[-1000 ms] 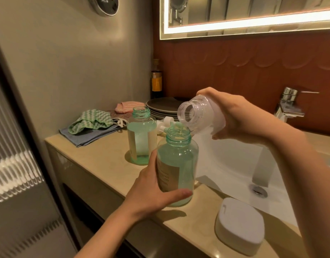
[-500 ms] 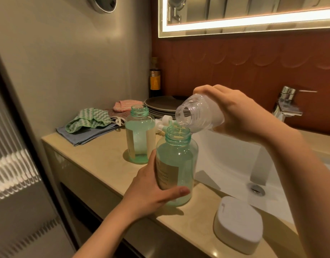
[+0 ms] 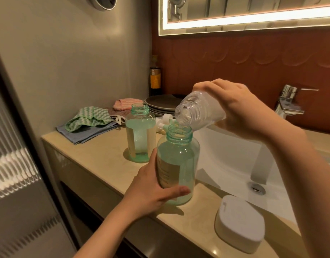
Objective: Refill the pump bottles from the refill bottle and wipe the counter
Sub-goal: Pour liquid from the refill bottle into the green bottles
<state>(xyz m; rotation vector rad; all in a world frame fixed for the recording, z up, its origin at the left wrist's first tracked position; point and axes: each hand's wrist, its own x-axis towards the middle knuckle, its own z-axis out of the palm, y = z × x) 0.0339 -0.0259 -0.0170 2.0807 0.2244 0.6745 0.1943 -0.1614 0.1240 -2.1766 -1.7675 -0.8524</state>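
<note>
The refill bottle [image 3: 199,113] barely moved, gripped by the right hand [image 3: 235,107]; the left hand [image 3: 151,194] clasped the pump bottle [image 3: 179,164]. A wobble could spill liquid.

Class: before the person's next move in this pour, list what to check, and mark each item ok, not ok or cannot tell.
1. Left hand grips the near green bottle, upright: ok.
2. Right hand holds the refill bottle tilted, mouth above that bottle's neck: ok.
3. Room left in the near green bottle: cannot tell.
4. Liquid left in the refill bottle: cannot tell.
5. Far green bottle uncapped and upright: ok.
6. Green cloth on the counter for wiping: ok.
</note>
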